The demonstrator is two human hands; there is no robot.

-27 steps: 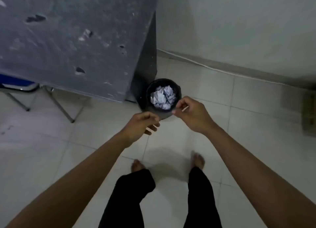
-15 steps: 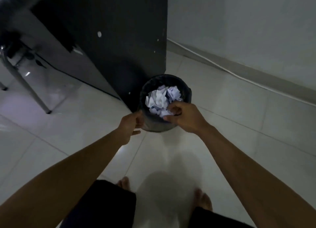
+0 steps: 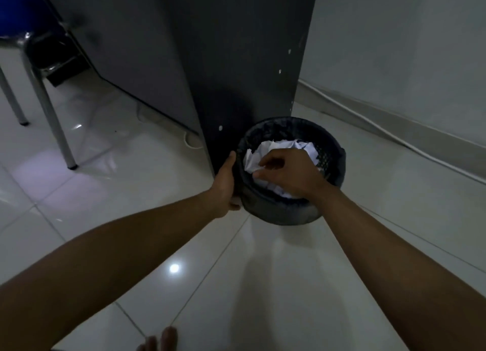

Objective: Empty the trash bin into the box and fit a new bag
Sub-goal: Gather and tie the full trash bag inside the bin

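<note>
A small round black mesh trash bin [image 3: 330, 150] lined with a black bag stands on the tiled floor against a dark desk panel. Crumpled white paper [image 3: 265, 150] fills it. My left hand [image 3: 224, 185] presses against the bin's outer left side. Over the bin's mouth reaches my right hand [image 3: 286, 173], its fingers curled on the paper near the front rim. What the fingers grip is hidden under the hand. No box is in view.
The dark desk side panel [image 3: 249, 61] rises right behind the bin. A chair with metal legs [image 3: 50, 113] and a blue seat stands at the left. A white cable [image 3: 394, 137] runs along the wall base on the right. My toes [image 3: 160, 341] show at the bottom edge.
I have bent down and come closer to the bin. My left hand moved onto its side and my right hand slid further over the opening onto the paper.
</note>
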